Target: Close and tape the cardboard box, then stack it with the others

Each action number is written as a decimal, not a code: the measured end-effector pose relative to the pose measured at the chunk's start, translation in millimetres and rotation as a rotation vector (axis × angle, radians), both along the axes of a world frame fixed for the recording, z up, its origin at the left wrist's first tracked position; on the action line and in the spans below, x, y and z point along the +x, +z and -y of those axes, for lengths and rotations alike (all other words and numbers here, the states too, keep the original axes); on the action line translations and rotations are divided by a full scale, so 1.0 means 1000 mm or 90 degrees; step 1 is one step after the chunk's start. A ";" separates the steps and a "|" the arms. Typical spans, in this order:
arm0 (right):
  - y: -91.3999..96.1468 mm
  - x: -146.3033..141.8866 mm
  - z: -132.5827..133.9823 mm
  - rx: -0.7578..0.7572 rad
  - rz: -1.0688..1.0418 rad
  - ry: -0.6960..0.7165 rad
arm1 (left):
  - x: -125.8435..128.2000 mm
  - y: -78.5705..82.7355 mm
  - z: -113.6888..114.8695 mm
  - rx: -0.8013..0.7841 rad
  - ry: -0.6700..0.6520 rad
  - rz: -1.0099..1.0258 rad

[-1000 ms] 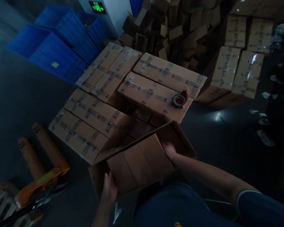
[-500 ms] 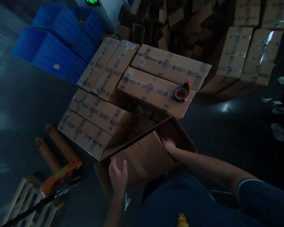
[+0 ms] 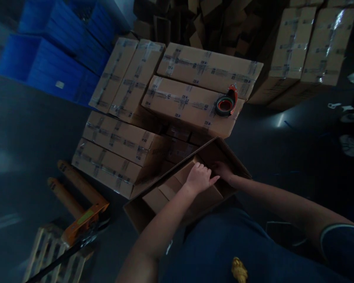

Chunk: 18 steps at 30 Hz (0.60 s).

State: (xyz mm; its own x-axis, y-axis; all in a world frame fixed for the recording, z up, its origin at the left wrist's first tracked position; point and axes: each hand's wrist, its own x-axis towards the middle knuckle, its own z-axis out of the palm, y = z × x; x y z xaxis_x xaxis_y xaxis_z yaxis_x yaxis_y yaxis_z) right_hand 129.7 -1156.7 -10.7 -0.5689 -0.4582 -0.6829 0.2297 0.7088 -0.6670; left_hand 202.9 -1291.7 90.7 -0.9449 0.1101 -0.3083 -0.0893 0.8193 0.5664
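An open brown cardboard box (image 3: 153,200) stands in front of me with its flaps up. My left hand (image 3: 198,177) reaches across it, fingers curled over the top edge of an inner flap near the box's far right corner. My right hand (image 3: 224,171) sits just beyond it, inside that same corner, pressed against the flap; its fingers are mostly hidden by the left hand and by shadow. A red tape dispenser (image 3: 226,104) lies on a sealed carton (image 3: 183,104) beyond the open box.
Several taped cartons (image 3: 118,145) are stacked ahead. An orange pallet jack (image 3: 76,204) and a wooden pallet (image 3: 50,251) lie at lower left. Blue crates (image 3: 50,67) stand far left, more cartons (image 3: 306,51) at right, loose cardboard at the back.
My left hand has moved from the box's near left edge across to the far right corner, beside my right hand. The view has tilted down slightly.
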 end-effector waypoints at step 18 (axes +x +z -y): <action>-0.029 -0.029 -0.012 0.098 -0.320 0.247 | -0.006 0.021 -0.006 -0.261 -0.150 -0.078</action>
